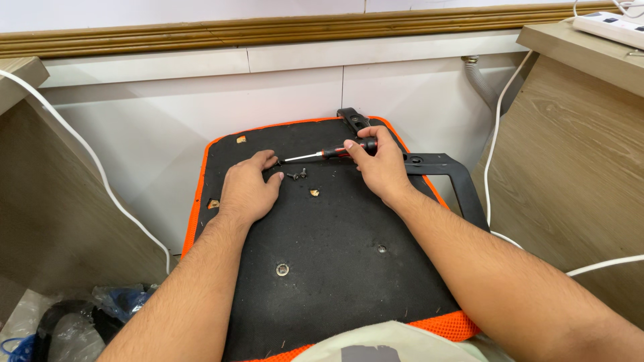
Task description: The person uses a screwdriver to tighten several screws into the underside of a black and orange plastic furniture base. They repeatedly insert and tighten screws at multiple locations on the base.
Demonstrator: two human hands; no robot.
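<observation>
An upturned chair seat (335, 221) with a black underside and orange fabric edge lies in front of me. My right hand (381, 164) grips a red-and-black screwdriver (322, 154), its metal tip pointing left toward my left hand (248, 188). My left hand rests on the seat with its fingertips at the screwdriver's tip. Two small dark screws (298, 175) lie loose just right of my left fingers. A black plastic armrest (443, 167) is attached at the seat's right edge, beside my right hand.
Wooden desk panels stand at the left (47, 221) and right (577, 174). White cables (100, 177) hang along both sides. A white power strip (614, 27) lies on the right desk. Plastic bags (87, 315) lie on the floor at lower left. A metal insert (282, 269) sits in the seat.
</observation>
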